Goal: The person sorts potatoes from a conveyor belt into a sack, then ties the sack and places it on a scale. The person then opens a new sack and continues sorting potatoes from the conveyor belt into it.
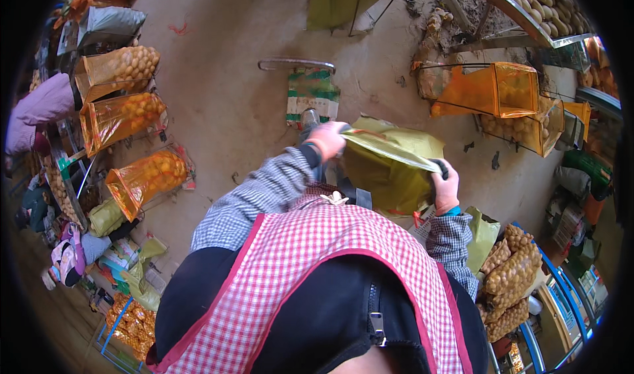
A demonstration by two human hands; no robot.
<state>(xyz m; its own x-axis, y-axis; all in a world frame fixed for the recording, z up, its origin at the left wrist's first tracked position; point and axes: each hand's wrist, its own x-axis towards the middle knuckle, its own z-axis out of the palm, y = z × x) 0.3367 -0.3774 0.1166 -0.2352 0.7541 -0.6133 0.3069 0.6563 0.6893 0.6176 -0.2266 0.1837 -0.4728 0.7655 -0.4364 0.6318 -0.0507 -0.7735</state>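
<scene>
A yellow-green woven sack (391,176) hangs between my hands in front of the checked apron. My left hand (329,141) grips one end of its rim. The other end is in my right hand (446,180), which has a dark glove part over the fingers. The rim is drawn out between them, and the sack's body hangs below it. Just ahead, a flattened green and white carton (313,96) lies on the floor, with a metal hoop (297,65) at its far edge and a shoe tip at its near edge.
Orange mesh bags of potatoes (148,171) stand in wire frames at left, where other people work. On the right are an orange mesh bag (515,89) in a frame and stacked potato sacks (512,270). A metal-edged sorting table (525,19) holding potatoes is at upper right.
</scene>
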